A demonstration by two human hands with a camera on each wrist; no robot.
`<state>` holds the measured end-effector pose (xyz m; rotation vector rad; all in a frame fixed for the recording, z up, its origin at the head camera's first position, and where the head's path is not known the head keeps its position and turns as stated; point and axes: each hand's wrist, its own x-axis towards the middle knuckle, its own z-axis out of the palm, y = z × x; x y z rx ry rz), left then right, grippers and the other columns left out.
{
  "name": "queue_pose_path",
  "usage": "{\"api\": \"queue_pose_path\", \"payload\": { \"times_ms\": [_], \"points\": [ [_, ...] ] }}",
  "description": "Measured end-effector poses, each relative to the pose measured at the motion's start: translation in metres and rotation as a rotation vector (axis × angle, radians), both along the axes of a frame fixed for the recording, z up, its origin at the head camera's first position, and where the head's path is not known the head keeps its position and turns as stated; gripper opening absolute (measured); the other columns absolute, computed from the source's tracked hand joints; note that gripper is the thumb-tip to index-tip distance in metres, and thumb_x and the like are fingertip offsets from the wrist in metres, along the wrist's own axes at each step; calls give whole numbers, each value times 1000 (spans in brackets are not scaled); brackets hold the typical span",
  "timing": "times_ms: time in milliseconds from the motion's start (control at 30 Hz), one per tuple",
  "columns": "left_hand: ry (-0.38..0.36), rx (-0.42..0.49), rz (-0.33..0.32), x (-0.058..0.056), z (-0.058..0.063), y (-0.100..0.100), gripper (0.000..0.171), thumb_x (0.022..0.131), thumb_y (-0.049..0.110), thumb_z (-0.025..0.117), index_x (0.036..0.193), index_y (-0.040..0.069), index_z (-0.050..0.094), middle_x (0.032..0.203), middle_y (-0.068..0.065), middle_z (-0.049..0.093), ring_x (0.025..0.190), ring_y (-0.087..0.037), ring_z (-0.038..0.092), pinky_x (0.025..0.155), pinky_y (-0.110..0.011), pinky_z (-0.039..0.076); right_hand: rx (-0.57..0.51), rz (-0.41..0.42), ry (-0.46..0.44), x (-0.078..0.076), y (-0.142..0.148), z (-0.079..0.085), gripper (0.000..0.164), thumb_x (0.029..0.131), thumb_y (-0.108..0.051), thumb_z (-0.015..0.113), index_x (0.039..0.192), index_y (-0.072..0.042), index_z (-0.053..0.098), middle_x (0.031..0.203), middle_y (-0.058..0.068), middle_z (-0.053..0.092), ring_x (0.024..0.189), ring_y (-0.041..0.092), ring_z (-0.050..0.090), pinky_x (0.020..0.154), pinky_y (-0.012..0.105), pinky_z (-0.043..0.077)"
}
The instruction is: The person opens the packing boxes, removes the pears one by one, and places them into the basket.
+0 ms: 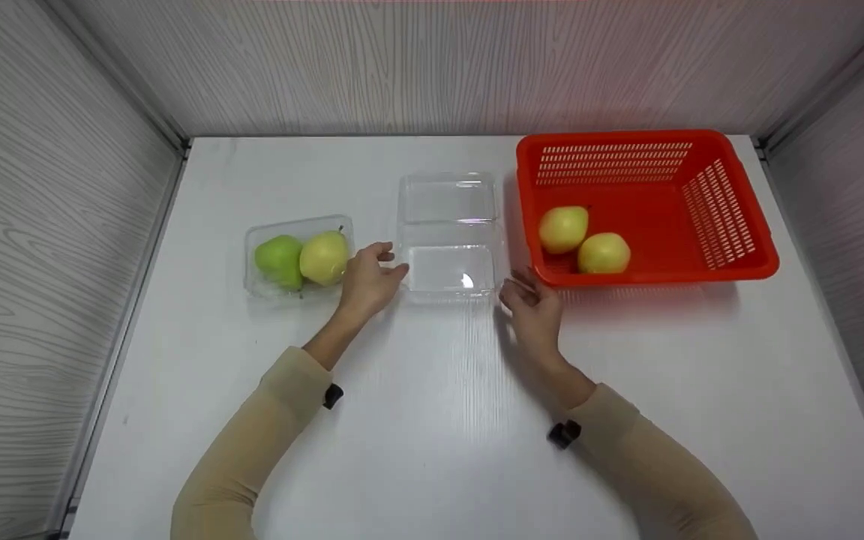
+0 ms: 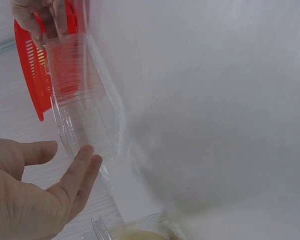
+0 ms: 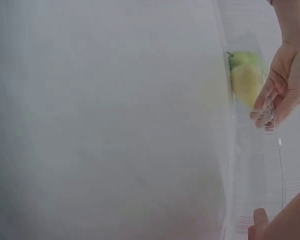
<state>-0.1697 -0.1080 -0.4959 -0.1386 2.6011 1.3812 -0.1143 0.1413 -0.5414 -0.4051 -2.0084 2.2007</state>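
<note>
An unfolded clear plastic clamshell box lies between the hands, with nothing in its two halves. Beside its left edge is my left hand; in the left wrist view the thumb and fingers are spread apart at the rim. My right hand has bent fingers at the box's front right corner and pinches the rim there, as the left wrist view shows. Further left, a second clear box holds a green pear and a yellow-green pear.
A red plastic basket with slotted sides stands at the right, close to my right hand. Inside it are two yellow pears, one at the left wall and one in front. Wood-grain panels enclose the white table.
</note>
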Motion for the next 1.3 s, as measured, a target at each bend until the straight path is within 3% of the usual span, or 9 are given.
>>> {"api": "queue_pose_path", "payload": {
  "times_ms": [167,300,533,667,867,967,1033,1167,1300],
  "points": [
    [39,29,9,18,8,-10,55,102,21,69,147,-6,54,142,-26,64,120,-37,73,100,-44,66,20,-13,-1,16,1,3,44,100,-1,65,143,5,55,140,27,60,119,29,64,92,26,66],
    [60,45,19,33,17,-22,53,102,21,70,146,-5,57,140,-25,65,120,-38,73,100,-46,65,51,-42,67,27,-1,10,40,99,1,65,138,6,57,136,30,60,111,22,67,90,16,62],
    [93,61,64,51,30,-48,50,102,20,70,144,-3,59,136,-24,68,120,-38,72,101,-48,64,13,3,131,37,-19,24,33,98,3,67,130,8,60,126,23,64,94,21,69,80,27,68],
    [98,46,97,57,36,-65,50,102,22,69,144,-4,58,136,-22,69,120,-36,72,97,-43,65,-34,97,118,34,-35,30,35,98,2,69,131,8,61,124,19,67,90,18,73,79,29,69],
    [117,-2,173,61,47,-98,50,103,26,69,143,-3,60,132,-21,71,117,-35,74,79,-16,63,-82,231,80,23,-63,37,35,97,-1,71,130,5,63,124,19,68,88,13,74,82,34,70],
    [145,-14,219,64,51,-116,50,103,28,69,143,-1,60,130,-20,72,112,-33,76,72,-10,62,-64,300,78,16,-77,40,37,97,-2,72,131,6,63,126,21,67,91,12,74,84,34,70],
    [160,-19,259,67,52,-128,50,103,29,69,144,0,61,128,-20,73,105,-26,78,70,-11,63,-52,339,78,11,-87,43,38,97,-4,72,132,6,63,128,23,66,93,13,74,85,34,70],
    [173,-5,343,70,52,-151,48,103,30,70,142,3,63,127,-18,73,86,-1,72,70,-12,63,-11,396,62,3,-106,49,40,97,-8,73,134,4,63,131,24,65,103,22,74,88,32,69],
    [167,1,404,69,48,-172,48,102,30,70,142,4,64,127,-19,70,76,9,66,69,-11,63,70,426,27,-10,-127,54,43,96,-14,75,135,-2,64,133,16,68,113,28,74,90,28,68]
  ]
}}
